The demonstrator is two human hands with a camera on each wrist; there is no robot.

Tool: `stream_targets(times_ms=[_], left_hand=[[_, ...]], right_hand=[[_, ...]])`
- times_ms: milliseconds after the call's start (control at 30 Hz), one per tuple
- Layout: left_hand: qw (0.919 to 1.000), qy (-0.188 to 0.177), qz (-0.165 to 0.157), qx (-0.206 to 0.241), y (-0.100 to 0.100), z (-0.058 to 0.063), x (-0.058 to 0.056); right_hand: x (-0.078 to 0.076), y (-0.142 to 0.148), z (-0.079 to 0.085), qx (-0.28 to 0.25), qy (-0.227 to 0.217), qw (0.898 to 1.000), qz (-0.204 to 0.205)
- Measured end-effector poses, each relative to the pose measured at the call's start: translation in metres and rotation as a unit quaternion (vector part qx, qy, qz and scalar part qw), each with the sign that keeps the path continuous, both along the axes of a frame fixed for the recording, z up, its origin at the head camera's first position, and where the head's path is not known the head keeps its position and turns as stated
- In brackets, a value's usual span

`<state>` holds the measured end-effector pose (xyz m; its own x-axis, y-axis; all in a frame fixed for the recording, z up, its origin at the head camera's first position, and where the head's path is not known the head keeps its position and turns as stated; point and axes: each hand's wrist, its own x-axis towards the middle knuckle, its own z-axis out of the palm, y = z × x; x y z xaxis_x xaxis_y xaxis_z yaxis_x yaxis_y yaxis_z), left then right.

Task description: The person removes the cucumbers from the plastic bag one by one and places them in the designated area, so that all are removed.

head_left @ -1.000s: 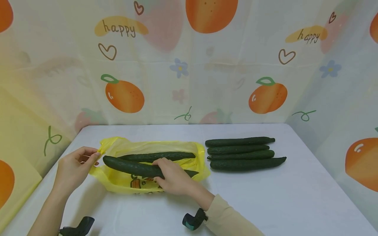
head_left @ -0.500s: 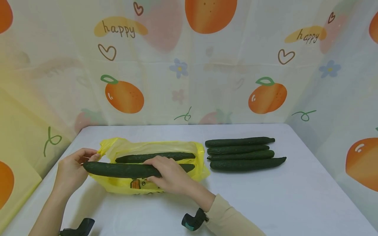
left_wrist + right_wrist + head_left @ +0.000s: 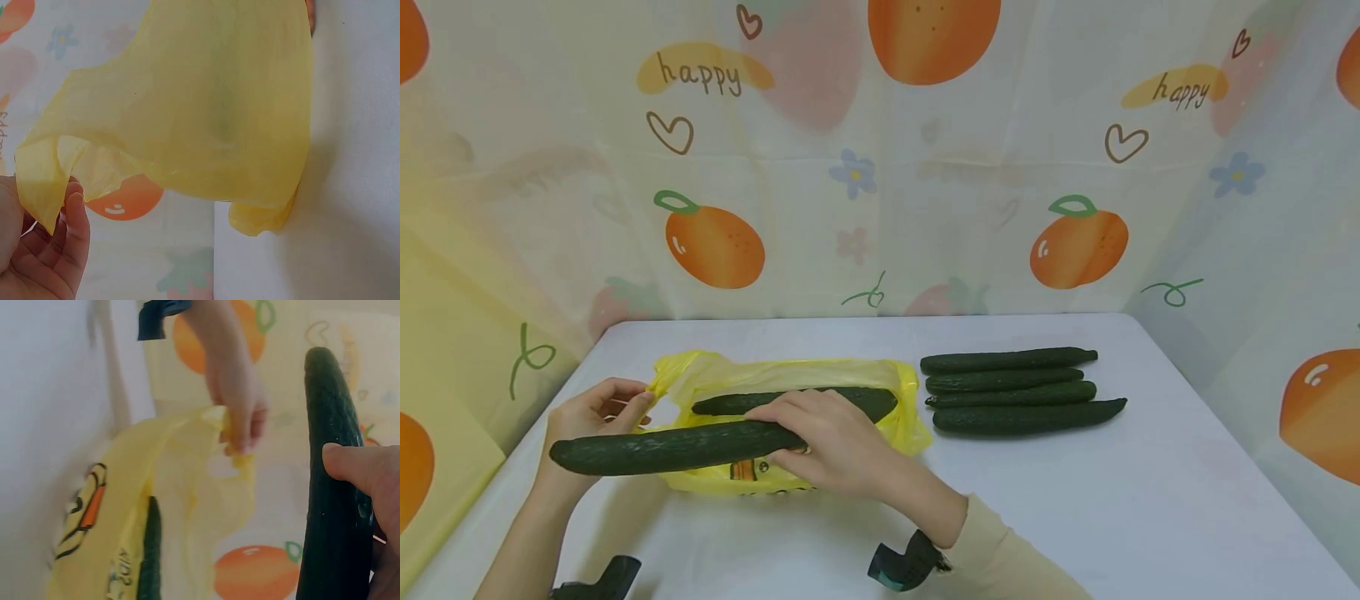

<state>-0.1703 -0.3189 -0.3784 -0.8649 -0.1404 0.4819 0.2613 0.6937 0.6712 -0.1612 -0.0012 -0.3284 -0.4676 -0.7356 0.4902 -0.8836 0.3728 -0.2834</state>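
My right hand grips a long dark green cucumber, held above the front of a yellow plastic bag. The cucumber's free end points left and overlaps my left wrist in the head view. My left hand pinches the bag's upper left corner, seen in the left wrist view with the thin plastic between thumb and fingers. Inside the bag's mouth lies another cucumber, partly covered by my right hand. The right wrist view shows my thumb pressed along the held cucumber.
Several cucumbers lie side by side on the white table, right of the bag. A patterned cloth with printed oranges hangs behind the table and at both sides. Each wrist carries a black camera mount.
The cucumber in my right hand has come up out of the bag's mouth and moved left and toward me. My left hand stays at the bag's corner.
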Motion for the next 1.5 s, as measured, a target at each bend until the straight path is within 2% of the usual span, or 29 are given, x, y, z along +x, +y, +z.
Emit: stream_targets(times_ms=[33, 267, 367, 600, 1000, 1500], left_hand=[[0.9999, -0.002, -0.005, 0.009, 0.001, 0.001, 0.000], [0.9991, -0.028, 0.017, -0.027, 0.018, 0.023, 0.014], [0.9983, -0.044, 0.021, -0.031, 0.019, 0.027, 0.017], [0.9955, -0.051, 0.050, -0.063, 0.017, 0.025, 0.016], [0.9974, -0.051, 0.031, -0.042, 0.021, 0.025, 0.014], [0.9972, -0.040, 0.033, -0.053, 0.022, 0.027, 0.015]], right_hand=[[0.001, 0.001, 0.003, -0.004, 0.003, 1.000, 0.001], [0.007, 0.013, 0.017, -0.026, 0.022, 0.999, -0.006], [0.006, 0.022, 0.019, -0.019, 0.024, 0.999, -0.018], [0.000, 0.048, 0.013, -0.010, 0.023, 0.999, -0.042], [-0.011, 0.090, -0.007, -0.018, 0.034, 0.996, -0.082], [-0.018, 0.142, -0.015, -0.025, 0.036, 0.991, -0.124]])
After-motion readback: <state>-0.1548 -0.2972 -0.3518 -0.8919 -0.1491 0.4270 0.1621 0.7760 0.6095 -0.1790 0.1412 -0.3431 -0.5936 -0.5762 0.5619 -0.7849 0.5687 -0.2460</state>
